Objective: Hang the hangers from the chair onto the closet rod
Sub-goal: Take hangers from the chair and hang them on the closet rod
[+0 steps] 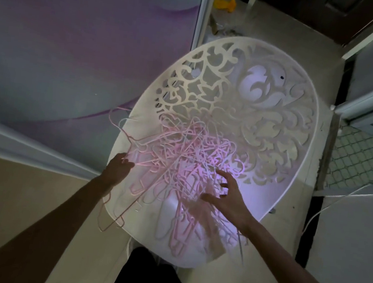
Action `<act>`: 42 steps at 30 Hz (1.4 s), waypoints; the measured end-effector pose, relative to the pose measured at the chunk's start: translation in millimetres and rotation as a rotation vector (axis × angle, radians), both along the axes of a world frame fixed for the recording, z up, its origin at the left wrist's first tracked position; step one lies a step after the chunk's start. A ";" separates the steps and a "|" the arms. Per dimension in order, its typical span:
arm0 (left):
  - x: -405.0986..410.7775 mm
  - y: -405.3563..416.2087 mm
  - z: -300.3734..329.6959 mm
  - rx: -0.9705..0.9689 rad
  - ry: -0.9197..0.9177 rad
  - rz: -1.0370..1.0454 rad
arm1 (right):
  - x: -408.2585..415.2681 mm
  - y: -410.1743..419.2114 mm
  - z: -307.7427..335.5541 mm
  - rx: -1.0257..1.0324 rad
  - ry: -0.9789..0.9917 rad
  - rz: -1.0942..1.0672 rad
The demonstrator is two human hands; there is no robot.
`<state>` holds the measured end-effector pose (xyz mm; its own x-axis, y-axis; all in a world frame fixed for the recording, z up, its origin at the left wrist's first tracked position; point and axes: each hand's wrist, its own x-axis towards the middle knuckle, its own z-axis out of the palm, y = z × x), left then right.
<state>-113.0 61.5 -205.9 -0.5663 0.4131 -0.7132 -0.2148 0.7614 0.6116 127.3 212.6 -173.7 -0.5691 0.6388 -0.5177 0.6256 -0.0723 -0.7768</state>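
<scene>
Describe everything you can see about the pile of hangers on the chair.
The hangers are thin, pink and white, wire-like, probably coated, heaped in one tangled pile with hooks and shoulders interlocked. They lie on the seat of the white chair, some reaching up its cut-out back. Several stick out over the seat's left edge and a few hang over the front. The left hand grips some at the pile's left side. The right hand hovers spread over the right part; whether it touches is unclear.
</scene>
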 end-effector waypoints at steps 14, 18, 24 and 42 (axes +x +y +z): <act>29.8 49.6 40.5 0.408 -0.411 -0.015 | -48.8 -48.4 -33.6 -0.178 0.133 -0.160; 32.1 56.2 49.9 0.416 -0.261 0.028 | -41.1 -35.6 -34.4 -0.198 0.083 -0.072; -17.1 0.3 45.4 0.457 -0.343 0.335 | -13.2 -13.0 -64.1 0.328 -0.631 0.312; -12.5 17.4 -21.8 0.348 -0.508 0.749 | -7.2 23.4 -70.0 0.671 -0.498 0.091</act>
<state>-125.5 78.9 -227.7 -0.4266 0.3044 -0.8517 -0.8715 0.1135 0.4771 120.1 236.0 -243.7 -0.4390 0.8635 -0.2483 0.8877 0.3741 -0.2685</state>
